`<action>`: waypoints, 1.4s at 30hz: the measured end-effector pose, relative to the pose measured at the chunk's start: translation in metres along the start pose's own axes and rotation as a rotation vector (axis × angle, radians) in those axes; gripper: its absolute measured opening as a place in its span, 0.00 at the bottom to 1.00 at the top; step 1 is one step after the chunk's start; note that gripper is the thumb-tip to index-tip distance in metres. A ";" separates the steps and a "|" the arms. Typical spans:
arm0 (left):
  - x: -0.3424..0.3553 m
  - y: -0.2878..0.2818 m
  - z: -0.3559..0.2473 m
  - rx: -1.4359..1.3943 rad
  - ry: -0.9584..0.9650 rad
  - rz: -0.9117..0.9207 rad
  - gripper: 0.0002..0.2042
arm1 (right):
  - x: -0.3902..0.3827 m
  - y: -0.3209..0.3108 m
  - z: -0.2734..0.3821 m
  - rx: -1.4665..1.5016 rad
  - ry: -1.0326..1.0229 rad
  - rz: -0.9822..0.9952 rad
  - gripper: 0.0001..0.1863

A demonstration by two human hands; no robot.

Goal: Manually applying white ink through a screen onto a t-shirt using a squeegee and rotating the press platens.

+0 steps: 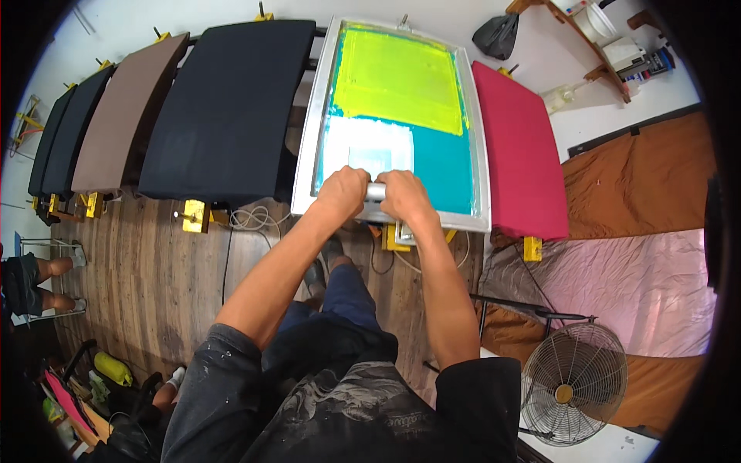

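Note:
A metal-framed printing screen (480, 177) lies in front of me, coated teal with a yellow-green layer (394, 73) across its upper part and a white patch at lower left. My left hand (344, 189) and my right hand (398, 193) are closed around a silver bar handle (376, 190) over the screen's near part, knuckles up, side by side. What the handle's lower part touches is hidden by my hands.
Fabric-covered boards, black (216, 108), brown (123, 116) and red (517, 147), flank the screen. A large fan (587, 370) stands at lower right. Cables (251, 218) lie on the wooden floor. Another person's legs (54, 285) show at far left; a shelf (594, 46) is at upper right.

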State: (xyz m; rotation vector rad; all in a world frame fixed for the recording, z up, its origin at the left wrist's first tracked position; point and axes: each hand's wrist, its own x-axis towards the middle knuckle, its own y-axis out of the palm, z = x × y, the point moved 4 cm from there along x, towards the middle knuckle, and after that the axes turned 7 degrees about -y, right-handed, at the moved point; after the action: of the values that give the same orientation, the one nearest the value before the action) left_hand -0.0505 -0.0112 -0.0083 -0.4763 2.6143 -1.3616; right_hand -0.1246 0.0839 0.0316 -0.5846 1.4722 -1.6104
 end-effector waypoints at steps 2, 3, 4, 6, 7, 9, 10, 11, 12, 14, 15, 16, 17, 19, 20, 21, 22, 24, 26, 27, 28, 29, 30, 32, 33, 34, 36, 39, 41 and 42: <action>0.012 -0.003 0.003 0.030 -0.009 0.100 0.08 | 0.009 -0.005 -0.003 0.005 0.041 0.085 0.16; 0.020 -0.009 0.002 0.034 0.005 0.085 0.08 | 0.015 -0.009 -0.007 -0.003 0.042 0.067 0.16; 0.029 -0.011 0.003 0.029 -0.003 0.152 0.09 | 0.023 -0.011 -0.011 -0.006 0.029 0.118 0.16; 0.047 -0.015 0.007 0.005 -0.035 0.250 0.12 | 0.038 -0.017 -0.018 -0.007 0.038 0.197 0.16; 0.057 -0.017 0.011 0.009 -0.055 0.236 0.12 | 0.049 -0.020 -0.019 -0.007 0.040 0.188 0.16; 0.074 -0.026 0.016 -0.035 -0.088 0.176 0.12 | 0.070 -0.027 -0.025 -0.005 0.043 0.159 0.17; 0.082 -0.025 0.017 -0.032 -0.084 0.180 0.12 | 0.078 -0.029 -0.029 -0.001 0.051 0.144 0.16; 0.090 -0.024 0.018 -0.021 -0.066 0.155 0.11 | 0.082 -0.030 -0.034 0.004 0.055 0.143 0.16; 0.097 -0.025 0.019 -0.007 -0.054 0.130 0.11 | 0.085 -0.029 -0.036 -0.007 0.042 0.107 0.16; 0.098 -0.020 0.023 -0.031 -0.062 0.086 0.11 | 0.089 -0.024 -0.038 -0.010 0.011 0.087 0.16; 0.091 -0.022 0.020 -0.070 -0.066 0.076 0.11 | 0.084 -0.021 -0.035 -0.010 -0.008 0.054 0.17; 0.083 -0.022 0.020 -0.100 -0.004 0.037 0.13 | 0.081 -0.019 -0.031 -0.017 -0.028 0.021 0.17; 0.075 -0.016 0.022 -0.126 -0.025 0.016 0.15 | 0.074 -0.016 -0.026 -0.036 -0.042 0.008 0.20; 0.055 -0.012 0.013 -0.230 0.003 -0.069 0.20 | 0.053 -0.010 -0.025 0.009 -0.076 -0.076 0.21; 0.051 -0.012 0.010 -0.208 0.021 -0.095 0.21 | 0.047 -0.006 -0.024 0.020 -0.071 -0.111 0.21; 0.047 -0.013 0.007 -0.186 0.040 -0.121 0.21 | 0.042 -0.001 -0.024 0.027 -0.072 -0.109 0.21; 0.041 -0.011 0.005 -0.170 0.027 -0.142 0.23 | 0.037 0.001 -0.022 0.009 -0.096 -0.159 0.20; 0.030 -0.009 0.002 -0.185 0.013 -0.113 0.24 | 0.025 0.002 -0.017 -0.003 -0.124 -0.210 0.18; 0.020 -0.006 0.002 -0.175 0.015 -0.087 0.24 | 0.015 0.007 -0.015 0.009 -0.114 -0.191 0.18; 0.014 -0.006 0.000 -0.176 0.006 -0.073 0.24 | 0.010 0.008 -0.012 0.028 -0.130 -0.214 0.18; 0.008 -0.009 -0.003 -0.174 0.005 -0.063 0.24 | 0.004 0.009 -0.010 0.033 -0.130 -0.200 0.18; 0.004 -0.008 -0.003 -0.176 0.007 -0.066 0.24 | -0.002 0.010 -0.007 0.038 -0.130 -0.184 0.17; 0.000 -0.008 -0.004 -0.171 -0.006 -0.043 0.23 | -0.006 0.010 -0.007 0.054 -0.129 -0.192 0.17; -0.004 -0.009 -0.006 -0.170 -0.021 -0.020 0.23 | -0.009 0.009 -0.010 0.069 -0.123 -0.157 0.16; 0.002 -0.013 -0.008 -0.174 -0.025 0.041 0.22 | -0.007 0.009 -0.013 0.088 -0.113 -0.124 0.15; 0.007 -0.017 -0.006 -0.175 -0.035 0.101 0.21 | 0.002 0.004 -0.014 0.088 -0.120 -0.070 0.14; 0.031 -0.014 0.009 -0.098 -0.023 0.101 0.19 | 0.022 -0.014 -0.013 0.050 -0.131 -0.040 0.15; 0.080 -0.026 0.017 0.010 0.072 0.083 0.14 | 0.071 -0.024 -0.036 0.017 -0.179 0.002 0.14; 0.112 -0.030 0.019 0.064 0.050 0.163 0.13 | 0.094 -0.037 -0.042 0.013 -0.103 0.070 0.17; 0.122 -0.030 0.023 0.105 0.049 0.219 0.13 | 0.104 -0.039 -0.041 -0.003 -0.064 0.119 0.19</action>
State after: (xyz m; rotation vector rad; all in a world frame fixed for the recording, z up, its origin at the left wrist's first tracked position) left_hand -0.1522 -0.0873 0.0045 -0.1394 2.5266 -1.4438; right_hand -0.2231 0.0185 0.0403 -0.5350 1.4350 -1.4847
